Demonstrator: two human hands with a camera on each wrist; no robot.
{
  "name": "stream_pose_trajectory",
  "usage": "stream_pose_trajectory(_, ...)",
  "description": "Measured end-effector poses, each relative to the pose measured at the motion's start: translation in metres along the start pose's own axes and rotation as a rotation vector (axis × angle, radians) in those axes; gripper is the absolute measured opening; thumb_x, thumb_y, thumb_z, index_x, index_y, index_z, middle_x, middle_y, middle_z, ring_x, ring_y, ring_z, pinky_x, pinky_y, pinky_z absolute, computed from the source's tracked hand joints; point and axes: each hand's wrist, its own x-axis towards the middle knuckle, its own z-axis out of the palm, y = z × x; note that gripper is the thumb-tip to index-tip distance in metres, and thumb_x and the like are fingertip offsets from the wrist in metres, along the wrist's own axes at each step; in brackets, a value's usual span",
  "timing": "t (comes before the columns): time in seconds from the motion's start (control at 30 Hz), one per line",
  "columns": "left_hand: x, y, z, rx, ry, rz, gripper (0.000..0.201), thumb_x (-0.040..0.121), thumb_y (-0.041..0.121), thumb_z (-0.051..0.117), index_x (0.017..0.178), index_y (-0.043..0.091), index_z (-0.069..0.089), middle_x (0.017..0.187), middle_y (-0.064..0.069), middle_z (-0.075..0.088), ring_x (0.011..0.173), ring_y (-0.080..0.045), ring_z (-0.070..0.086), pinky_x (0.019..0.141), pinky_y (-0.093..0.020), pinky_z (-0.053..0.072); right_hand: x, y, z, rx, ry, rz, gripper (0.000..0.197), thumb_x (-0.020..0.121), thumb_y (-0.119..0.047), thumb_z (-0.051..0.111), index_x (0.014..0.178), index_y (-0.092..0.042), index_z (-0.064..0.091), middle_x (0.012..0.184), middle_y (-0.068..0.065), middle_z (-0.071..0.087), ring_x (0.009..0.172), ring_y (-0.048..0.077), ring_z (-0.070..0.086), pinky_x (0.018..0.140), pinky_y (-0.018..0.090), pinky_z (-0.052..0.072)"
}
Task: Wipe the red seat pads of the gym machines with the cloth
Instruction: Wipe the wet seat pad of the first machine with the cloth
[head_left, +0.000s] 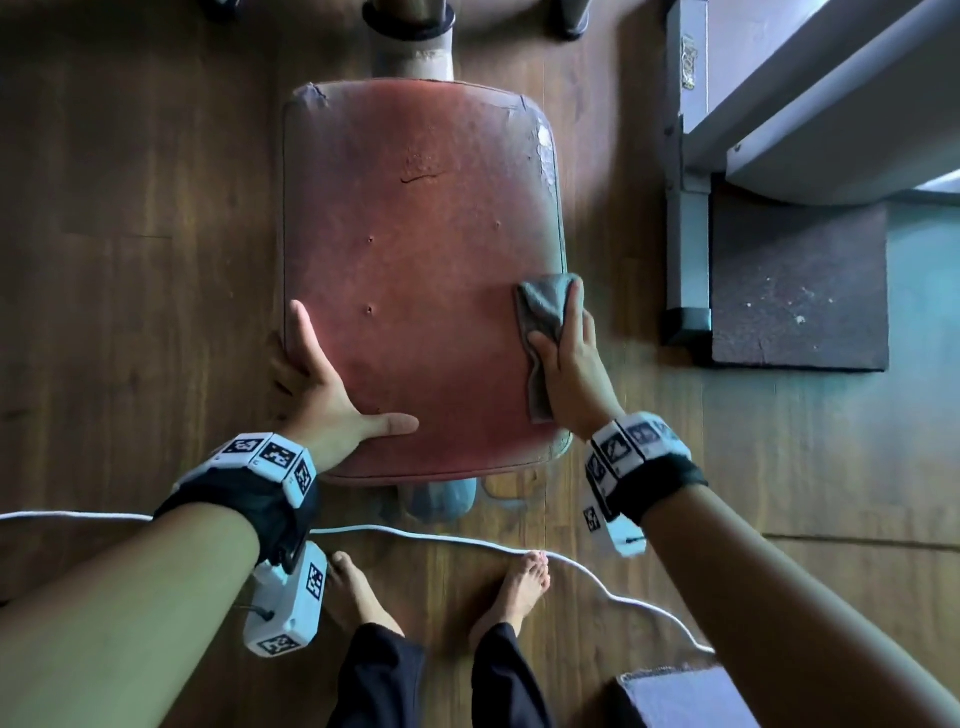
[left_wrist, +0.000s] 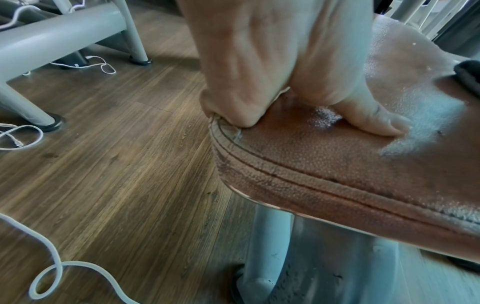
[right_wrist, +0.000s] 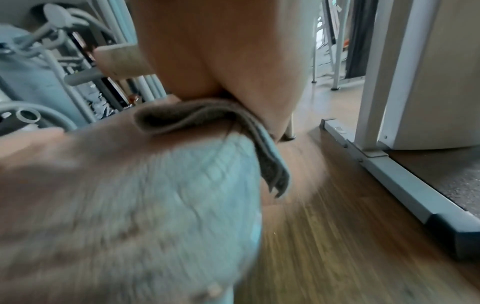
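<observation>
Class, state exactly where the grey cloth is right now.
In the head view, the cloth lies at the right edge of the red seat pad, pressed under the right hand.

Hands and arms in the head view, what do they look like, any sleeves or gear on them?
No sleeves: the left forearm and right forearm are bare, like the left hand and right hand. Each wrist wears a black strap under white blocks printed with black-and-white square markers, and a white box with such a marker hangs beneath it.
</observation>
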Motion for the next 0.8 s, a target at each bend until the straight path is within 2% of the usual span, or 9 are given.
stream_pose_trajectory(0.1,0.004,-0.005,0.000,-0.023,0.005,0.043,0.165,0.043,0.057,0.087,0.144,0.026,-0.040,0.156,-0.006,-0.035,0.141,-0.007,-0.028,0.120,-0.039,-0.009,-0.004,-0.002,0.007,0.011,0.053,0.022,0.070,0.102,-0.032,0.040,0.155,-0.020,-0.005,0.155,0.009,0.022,0.131,0.030,0.044,0.097,0.031,0.039)
stream_pose_trajectory(0.17,0.004,-0.006,0.000,-0.041,-0.008,0.053,0.164,0.045,0.052,0.089,0.144,0.025,-0.039,0.157,-0.005,-0.034,0.138,-0.002,-0.027,0.119,-0.035,-0.008,-0.026,0.002,0.016,-0.008,0.104,0.009,0.071,0.102,-0.033,0.040,0.155,-0.020,-0.004,0.156,0.010,0.020,0.133,0.031,0.041,0.102,0.038,0.040)
stream_pose_trajectory(0.27,0.002,-0.005,0.002,-0.072,-0.018,0.061,0.162,0.050,0.043,0.092,0.143,0.026,-0.039,0.157,-0.003,-0.032,0.138,0.001,-0.022,0.119,-0.033,-0.006,-0.058,0.009,0.028,-0.042,0.155,-0.012,0.071,0.101,-0.033,0.041,0.155,-0.018,-0.004,0.157,0.014,0.016,0.137,0.033,0.032,0.109,0.043,0.035)
stream_pose_trajectory(0.33,0.003,-0.005,0.002,-0.082,-0.027,0.054,0.162,0.049,0.043,0.093,0.143,0.029,-0.040,0.158,-0.001,-0.031,0.141,-0.001,-0.020,0.120,-0.035,-0.004,-0.061,0.011,0.030,-0.041,0.158,0.002,0.072,0.101,-0.034,0.041,0.155,-0.017,-0.003,0.156,0.015,0.017,0.136,0.035,0.033,0.109,0.043,0.033)
stream_pose_trajectory(0.5,0.003,-0.005,0.002,-0.111,-0.041,0.032,0.163,0.043,0.053,0.087,0.141,0.034,-0.041,0.158,0.000,-0.032,0.146,-0.007,-0.017,0.123,-0.041,0.000,-0.032,0.008,0.017,0.030,0.073,0.075,0.072,0.101,-0.034,0.042,0.155,-0.019,-0.003,0.154,0.011,0.022,0.134,0.030,0.040,0.100,0.032,0.035)
stream_pose_trajectory(0.57,0.001,-0.002,0.001,-0.129,-0.055,0.029,0.162,0.046,0.047,0.089,0.141,0.034,-0.041,0.158,-0.001,-0.031,0.144,-0.004,-0.015,0.122,-0.038,0.001,-0.031,0.005,0.016,0.036,0.072,0.078,0.071,0.101,-0.033,0.042,0.155,-0.021,-0.004,0.155,0.009,0.021,0.136,0.028,0.037,0.102,0.031,0.034)
stream_pose_trajectory(0.63,-0.001,0.001,0.000,-0.138,-0.062,0.021,0.161,0.052,0.039,0.092,0.141,0.033,-0.041,0.158,-0.002,-0.030,0.140,-0.001,-0.014,0.120,-0.034,-0.001,-0.045,0.003,0.020,-0.012,0.102,0.042,0.071,0.102,-0.035,0.040,0.155,-0.023,-0.005,0.159,0.008,0.013,0.141,0.028,0.027,0.111,0.036,0.030)
stream_pose_trajectory(0.73,-0.007,0.008,-0.001,-0.108,-0.044,0.007,0.156,0.060,0.029,0.093,0.144,0.027,-0.039,0.158,-0.003,-0.030,0.125,0.007,-0.017,0.106,-0.023,-0.008,-0.081,0.006,0.034,-0.189,0.159,-0.016,0.068,0.102,-0.040,0.036,0.155,-0.026,-0.003,0.162,0.005,-0.002,0.147,0.025,0.011,0.117,0.039,0.017)
stream_pose_trajectory(0.8,-0.010,0.014,-0.001,-0.119,-0.033,-0.002,0.154,0.062,0.026,0.092,0.144,0.025,-0.038,0.158,-0.001,-0.031,0.118,0.013,-0.016,0.101,-0.016,-0.008,-0.098,0.008,0.041,-0.270,0.156,-0.020,0.065,0.102,-0.041,0.033,0.156,-0.026,0.000,0.162,0.005,-0.009,0.149,0.026,0.003,0.120,0.044,0.015)
